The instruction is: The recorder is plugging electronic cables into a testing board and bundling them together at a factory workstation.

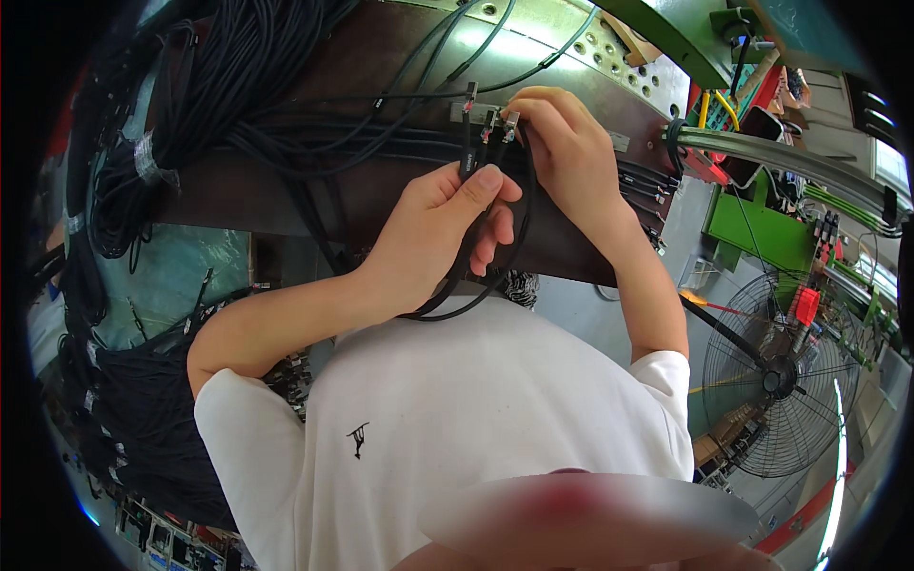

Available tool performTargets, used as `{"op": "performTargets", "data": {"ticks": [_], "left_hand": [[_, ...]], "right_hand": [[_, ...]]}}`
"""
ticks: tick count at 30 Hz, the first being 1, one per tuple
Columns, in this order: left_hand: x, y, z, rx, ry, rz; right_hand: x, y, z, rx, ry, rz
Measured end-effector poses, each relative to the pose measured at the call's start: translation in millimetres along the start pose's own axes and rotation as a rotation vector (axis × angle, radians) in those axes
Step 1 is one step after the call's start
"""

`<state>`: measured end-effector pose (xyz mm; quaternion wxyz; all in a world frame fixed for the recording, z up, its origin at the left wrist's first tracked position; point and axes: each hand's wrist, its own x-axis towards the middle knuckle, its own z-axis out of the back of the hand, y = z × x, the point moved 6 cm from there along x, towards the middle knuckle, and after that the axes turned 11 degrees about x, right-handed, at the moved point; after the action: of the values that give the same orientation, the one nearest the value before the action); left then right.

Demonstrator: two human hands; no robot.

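My left hand (447, 224) is closed round several black cables (468, 157), thumb pressed on top. Their ends stick up side by side past the thumb, each tipped with a small metal connector (488, 124). At the right-hand connector (510, 124), the bent fingers of my right hand (569, 143) pinch the cable end. One black cable loop (519, 249) hangs below both hands in front of my white shirt. The fingertips of the right hand partly hide what they grip.
Black cable bundles (219, 86) lie on the dark brown table (362, 205) at the left, one bound with clear tape. More cables (143, 419) are heaped lower left. A perforated metal plate (609, 62) lies behind my hands. To the right stand a green metal frame (762, 233) and a large fan (779, 379).
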<state>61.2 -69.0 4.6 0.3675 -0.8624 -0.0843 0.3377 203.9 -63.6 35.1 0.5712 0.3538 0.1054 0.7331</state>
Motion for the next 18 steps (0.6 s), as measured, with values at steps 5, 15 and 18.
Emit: {"op": "performTargets", "data": {"ticks": [5, 15, 18], "left_hand": [[5.8, -6.9, -18.5, -0.053, 0.186, 0.014], [3.7, -24.4, -9.3, 0.169, 0.086, -0.13], [6.3, -15.9, -12.8, 0.156, 0.133, -0.043]], "right_hand": [[-7.0, 35.3, 21.2, -0.184, -0.081, 0.41], [-21.5, 3.4, 20.0, -0.173, 0.016, 0.264], [-17.2, 7.1, 19.8, -0.235, 0.088, 0.289]]}}
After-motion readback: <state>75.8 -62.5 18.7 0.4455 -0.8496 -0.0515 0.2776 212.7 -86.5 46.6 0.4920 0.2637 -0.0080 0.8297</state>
